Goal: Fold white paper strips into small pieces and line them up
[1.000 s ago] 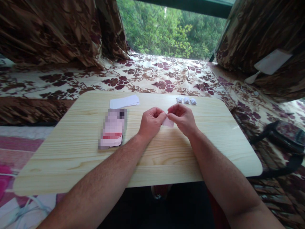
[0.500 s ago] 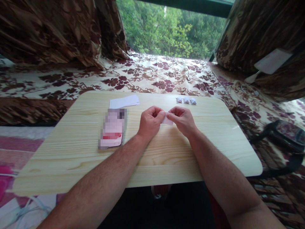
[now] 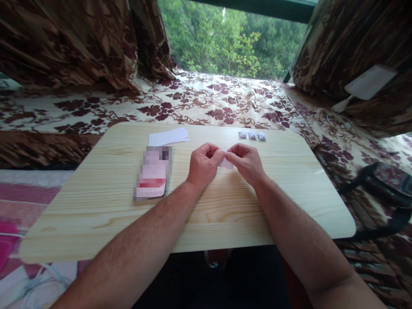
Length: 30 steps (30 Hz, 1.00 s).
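Note:
Over the middle of the wooden table (image 3: 225, 206), a small piece of white paper (image 3: 227, 163) is pinched between both hands. My left hand (image 3: 206, 163) is closed on its left side, thumb and forefinger together. On its right side, my right hand (image 3: 246, 161) pinches it the same way. The fingers cover much of the paper, so its folds cannot be made out. Three small folded white paper shapes (image 3: 252, 135) stand in a row behind my right hand. A stack of white paper strips (image 3: 168, 136) lies at the back left.
A phone (image 3: 153, 174), partly blurred out, lies left of my left hand. A floral-covered ledge (image 3: 222, 98) runs behind the table, below a window (image 3: 222, 38). White cables (image 3: 41, 279) lie at the lower left, and a black strapped object (image 3: 389, 184) is at the right.
The white paper between my fingers has shifted slightly in angle. Both hands hold almost the same place and grip.

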{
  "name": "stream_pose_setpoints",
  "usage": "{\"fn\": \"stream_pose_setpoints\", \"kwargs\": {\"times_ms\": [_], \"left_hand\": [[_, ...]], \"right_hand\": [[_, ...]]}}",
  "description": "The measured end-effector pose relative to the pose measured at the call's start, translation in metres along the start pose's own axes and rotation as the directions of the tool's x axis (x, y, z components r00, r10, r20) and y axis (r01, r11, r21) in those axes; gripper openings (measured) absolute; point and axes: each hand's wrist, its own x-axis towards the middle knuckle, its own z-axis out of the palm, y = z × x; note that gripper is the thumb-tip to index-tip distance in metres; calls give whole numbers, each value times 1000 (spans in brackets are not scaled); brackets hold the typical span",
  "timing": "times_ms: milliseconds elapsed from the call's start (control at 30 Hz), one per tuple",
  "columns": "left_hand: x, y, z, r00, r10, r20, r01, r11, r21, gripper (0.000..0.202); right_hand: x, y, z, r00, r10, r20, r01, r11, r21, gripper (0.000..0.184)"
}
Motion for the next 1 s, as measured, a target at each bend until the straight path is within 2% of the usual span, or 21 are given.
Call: {"fn": "stream_pose_setpoints", "kwargs": {"times_ms": [167, 667, 833, 1000], "left_hand": [[-1, 0, 0, 1000, -4, 14, 4, 1000, 1, 19], [-1, 0, 1, 999, -34, 26, 34, 999, -15, 19], [0, 0, 1, 999, -33, 19, 34, 999, -16, 19], [1, -1, 0, 999, -50, 8, 51, 998, -39, 18]], "right_hand": [[-1, 0, 0, 1000, 10, -23, -11, 999, -33, 20], [-2, -4, 0, 1000, 10, -21, -9, 999, 53, 14], [-1, -3, 0, 997, 71, -30, -69, 996, 56, 17], [1, 1, -2, 994, 106, 23, -107, 990, 96, 18]]}}
